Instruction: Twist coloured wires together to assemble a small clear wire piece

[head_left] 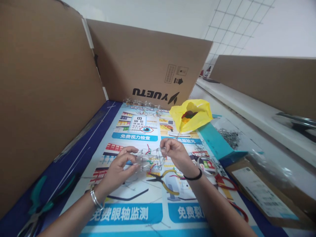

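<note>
Between my two hands is a wire piece (150, 161), a loose tangle of thin wire with clear, shiny parts and small red and green bits. My left hand (124, 164) grips its left side, with fingers and thumb closed around a clear part. On the other side, my right hand (176, 154) pinches the wire at the upper right, the fingertips pressed together. What exactly lies in that pinch is too small to make out. Just below the wire piece lie pliers (170, 189) with yellow handles, their dark jaws pointing left.
Tall cardboard panels (145, 62) stand at the back and left. A yellow bag (201, 110) with coloured contents sits behind my right hand. To the right are a blue box (217, 144), red-handled scissors (225, 181) and a brown parcel (268, 194). Green-handled pliers (37, 197) lie at left.
</note>
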Demonstrator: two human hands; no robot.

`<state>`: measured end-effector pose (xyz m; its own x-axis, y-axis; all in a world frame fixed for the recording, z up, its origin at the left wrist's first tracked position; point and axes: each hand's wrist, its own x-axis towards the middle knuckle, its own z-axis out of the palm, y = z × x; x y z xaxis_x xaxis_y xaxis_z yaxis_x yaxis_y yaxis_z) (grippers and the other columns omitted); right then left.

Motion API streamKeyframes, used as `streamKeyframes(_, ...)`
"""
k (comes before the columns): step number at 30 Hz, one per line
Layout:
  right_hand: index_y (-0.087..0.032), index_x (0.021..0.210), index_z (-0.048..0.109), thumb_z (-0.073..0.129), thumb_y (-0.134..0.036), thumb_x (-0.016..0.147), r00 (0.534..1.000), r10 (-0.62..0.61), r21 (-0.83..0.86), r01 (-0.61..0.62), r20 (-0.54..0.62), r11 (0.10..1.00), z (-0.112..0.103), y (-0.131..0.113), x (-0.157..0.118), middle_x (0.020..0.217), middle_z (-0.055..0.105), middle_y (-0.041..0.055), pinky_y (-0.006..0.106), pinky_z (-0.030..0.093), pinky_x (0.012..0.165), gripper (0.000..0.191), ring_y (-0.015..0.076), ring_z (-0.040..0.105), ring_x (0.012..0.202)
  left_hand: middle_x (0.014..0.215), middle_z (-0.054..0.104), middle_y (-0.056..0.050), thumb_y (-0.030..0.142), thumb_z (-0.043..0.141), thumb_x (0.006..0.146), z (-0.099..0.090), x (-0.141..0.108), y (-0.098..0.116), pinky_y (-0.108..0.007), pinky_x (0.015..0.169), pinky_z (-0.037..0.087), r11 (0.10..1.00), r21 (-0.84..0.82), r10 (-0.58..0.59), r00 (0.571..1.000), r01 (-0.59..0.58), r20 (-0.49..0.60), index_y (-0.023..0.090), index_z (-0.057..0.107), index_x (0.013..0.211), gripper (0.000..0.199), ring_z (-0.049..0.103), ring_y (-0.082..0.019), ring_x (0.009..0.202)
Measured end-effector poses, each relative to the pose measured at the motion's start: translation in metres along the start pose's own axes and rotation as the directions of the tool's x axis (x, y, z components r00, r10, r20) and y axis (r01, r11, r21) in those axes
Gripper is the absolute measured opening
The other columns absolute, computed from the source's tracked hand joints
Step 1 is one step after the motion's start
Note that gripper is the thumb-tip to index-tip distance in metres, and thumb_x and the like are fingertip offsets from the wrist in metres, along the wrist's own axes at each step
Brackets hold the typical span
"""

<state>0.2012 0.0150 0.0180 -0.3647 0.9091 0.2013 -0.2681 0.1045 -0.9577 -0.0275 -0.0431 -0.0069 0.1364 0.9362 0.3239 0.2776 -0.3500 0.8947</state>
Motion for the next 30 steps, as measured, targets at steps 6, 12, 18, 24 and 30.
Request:
streamKeyframes(6,-0.019,0.057,0.054,0.071,-0.020,0.069,0.998,-0.046,-0.086,0.049,0.035,0.995,-0.0001,-0.0032,-0.0011,0.079,0.052,0.0010,0.024,0.038,0.053,0.020,0.0110,0.046,0.064,0.107,0.055,-0.007,0.023,0.065,0.074,-0.0065,0.0043,-0.0020,-0.041,0.093,0.037,0.998,0.052,0.046,0.999,-0.045,-0.010,0.021,0.059,0.069,0.008,0.050,-0.023,0.107)
streamKeyframes(12,-0.019,0.056,0.055,0.070,-0.020,0.070,0.994,-0.064,-0.133,0.076,0.088,0.988,-0.0001,-0.0079,-0.0040,0.082,0.053,0.0021,0.025,0.039,0.056,0.021,0.0122,0.048,0.067,0.108,0.054,-0.007,0.019,0.064,0.076,-0.0102,0.0035,-0.0024,-0.041,0.092,0.039,0.988,0.087,0.125,0.992,-0.125,-0.002,0.022,0.060,0.072,0.007,0.050,-0.022,0.108)
streamKeyframes(18,-0.017,0.055,0.055,0.072,-0.019,0.068,0.988,-0.089,-0.109,0.103,0.128,0.989,-0.0008,-0.0090,-0.0035,0.081,0.054,0.0025,0.024,0.040,0.058,0.021,0.0120,0.049,0.070,0.110,0.053,-0.007,0.016,0.061,0.078,-0.0107,0.0026,-0.0057,-0.043,0.092,0.039,0.980,0.101,0.172,0.985,-0.173,0.012,0.021,0.059,0.073,0.007,0.049,-0.022,0.109)
streamKeyframes(24,-0.018,0.056,0.057,0.071,-0.018,0.070,0.989,-0.098,-0.083,0.108,0.113,0.991,-0.0005,-0.0063,-0.0027,0.080,0.054,0.0019,0.025,0.040,0.059,0.020,0.0120,0.049,0.071,0.111,0.053,-0.007,0.018,0.062,0.077,-0.0108,0.0021,-0.0059,-0.044,0.092,0.038,0.980,0.105,0.167,0.986,-0.168,0.014,0.020,0.058,0.073,0.007,0.049,-0.022,0.110)
streamKeyframes(30,-0.018,0.056,0.058,0.071,-0.017,0.069,0.990,-0.097,-0.071,0.104,0.103,0.992,0.0016,-0.0062,-0.0026,0.078,0.054,0.0015,0.026,0.040,0.059,0.019,0.0120,0.049,0.069,0.110,0.054,-0.007,0.019,0.063,0.076,-0.0095,0.0023,-0.0061,-0.044,0.092,0.039,0.983,0.108,0.149,0.989,-0.148,0.003,0.020,0.059,0.072,0.006,0.050,-0.023,0.109)
